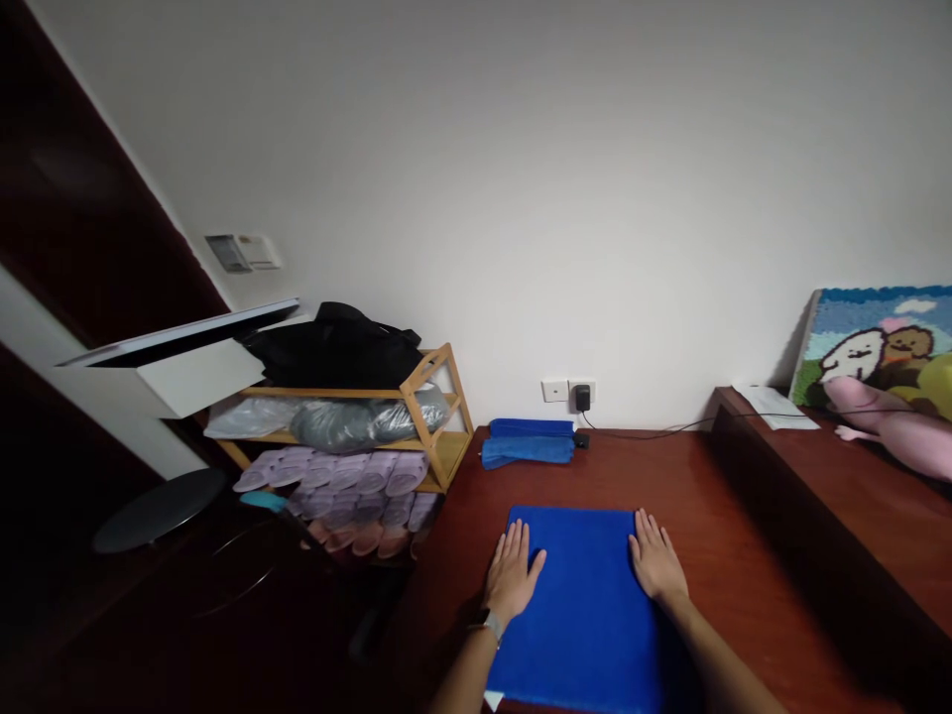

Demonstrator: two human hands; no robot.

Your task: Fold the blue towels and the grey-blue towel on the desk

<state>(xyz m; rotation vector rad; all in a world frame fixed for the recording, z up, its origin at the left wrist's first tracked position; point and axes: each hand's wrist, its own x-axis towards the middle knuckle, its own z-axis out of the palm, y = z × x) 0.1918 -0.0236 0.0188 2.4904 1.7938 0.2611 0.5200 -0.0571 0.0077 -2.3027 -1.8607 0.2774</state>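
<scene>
A blue cloth (580, 610) lies spread flat on the reddish-brown table (744, 585), with a small white tag at its lower left corner. My left hand (513, 570) rests flat on the cloth's left edge, fingers stretched forward and thumb apart. On the opposite side, my right hand (656, 557) lies at the cloth's right edge near its far corner, palm down with the fingers extended. Neither hand grips anything. Beyond the cloth, two folded blue cloths (528, 451) lie by the wall.
A black charger (582, 398) is plugged into the wall, its cable running right. At the right, a raised surface holds paper (774, 407), a pink plush toy (892, 426) and a fluffy picture (878, 342). A wooden rack (450, 451) with slippers stands left, near a stool (160, 509).
</scene>
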